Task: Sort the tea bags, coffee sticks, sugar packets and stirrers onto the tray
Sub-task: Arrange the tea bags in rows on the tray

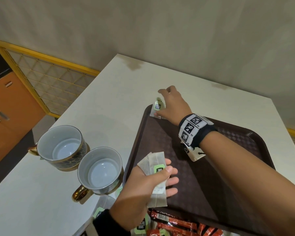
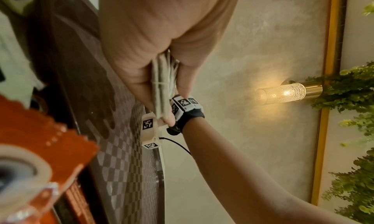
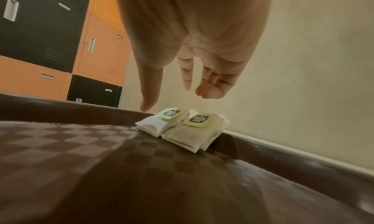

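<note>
1. Closest to the head camera is the left hand (image 1: 143,183). It grips a small bunch of tea bags (image 1: 156,165) between thumb and fingers, above the near left part of the brown tray (image 1: 228,193). At least three bags show in the bunch, but I cannot count them for sure.
2. The left wrist view shows the same bunch (image 2: 161,90) edge-on, squeezed tight in the hand (image 2: 160,40).
3. In the far left corner of the tray lie two little piles of tea bags (image 3: 182,130), side by side and touching. Each pile has a green and black tag on top. How many bags are in each pile is too hard to tell.
4. The right hand (image 1: 173,106) floats just above these piles. Its fingers (image 3: 187,74) hang loose and spread, and it holds nothing. The thumb tip (image 3: 148,104) is close to the left pile.
5. The right forearm (image 1: 245,160) lies across the tray and hides part of it. A black and white patterned wristband (image 1: 193,128) is on that wrist.
6. Just past the near edge of the tray lies a heap of red coffee sticks (image 1: 177,223) with more green-tagged tea bags (image 1: 141,225) mixed in. The left arm covers some of them.
7. Two empty cups (image 1: 78,155) with gold handles stand on the white table (image 1: 41,201), left of the tray, close together.
8. More loose tea bags (image 1: 102,206) lie on the table by the nearer cup.
</note>
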Demonstrator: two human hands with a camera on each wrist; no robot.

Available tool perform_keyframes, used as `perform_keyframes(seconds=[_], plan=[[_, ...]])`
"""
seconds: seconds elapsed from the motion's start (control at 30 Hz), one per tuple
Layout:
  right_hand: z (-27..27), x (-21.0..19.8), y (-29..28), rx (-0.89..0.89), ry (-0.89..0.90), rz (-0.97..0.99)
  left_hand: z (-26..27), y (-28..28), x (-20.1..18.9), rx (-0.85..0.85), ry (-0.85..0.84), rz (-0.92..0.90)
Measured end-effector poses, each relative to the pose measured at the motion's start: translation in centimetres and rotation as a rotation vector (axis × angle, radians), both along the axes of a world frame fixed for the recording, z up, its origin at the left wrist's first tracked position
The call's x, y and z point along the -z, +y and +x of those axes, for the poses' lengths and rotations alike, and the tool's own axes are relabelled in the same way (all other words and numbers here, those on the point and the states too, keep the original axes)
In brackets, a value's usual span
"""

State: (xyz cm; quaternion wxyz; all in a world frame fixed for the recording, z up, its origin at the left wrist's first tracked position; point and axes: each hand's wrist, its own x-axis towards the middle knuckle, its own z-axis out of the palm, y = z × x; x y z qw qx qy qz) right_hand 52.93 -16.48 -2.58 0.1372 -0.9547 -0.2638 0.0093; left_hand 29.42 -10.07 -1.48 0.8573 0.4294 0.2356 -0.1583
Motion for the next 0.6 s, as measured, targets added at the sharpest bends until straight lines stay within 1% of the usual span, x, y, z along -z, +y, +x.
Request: perform_keyframes(seconds=[0.1, 0.2, 0.27, 0.37, 0.43, 0.5, 0.6], plan=[[0.1, 0.3, 0.5, -0.034, -0.011, -0.105, -0.2, 0.0, -0.1, -0.027, 0.006, -0.037], [0.3, 0.1, 0.2, -0.002, 0.013, -0.117, -0.4, 0.1, -0.1, -0.088, 0.010, -0.059], [0.2, -0.4, -0.2, 0.006, 0.020, -0.044, -0.4, 0.2, -0.3, -0.129, 0.026, -0.103], [-1.0, -2.2, -1.4, 0.039, 0.047, 0.209, -0.1, 0.5, -0.9, -0.160, 0.059, -0.250], [-2.5, -3.9, -2.6, 0.059, 0.074, 0.310, 0.3, 0.6, -1.4, -0.163, 0.083, -0.325], [-4.3, -5.3, -4.1, 0.058, 0.139, 0.326, 0.7, 0.7, -2.2, -0.160, 0.085, -0.367], [-7.3, -6.6, -6.3, -0.002, 0.320, 0.413, 1.2, 0.8, -3.0, -0.110, 0.049, -0.396]])
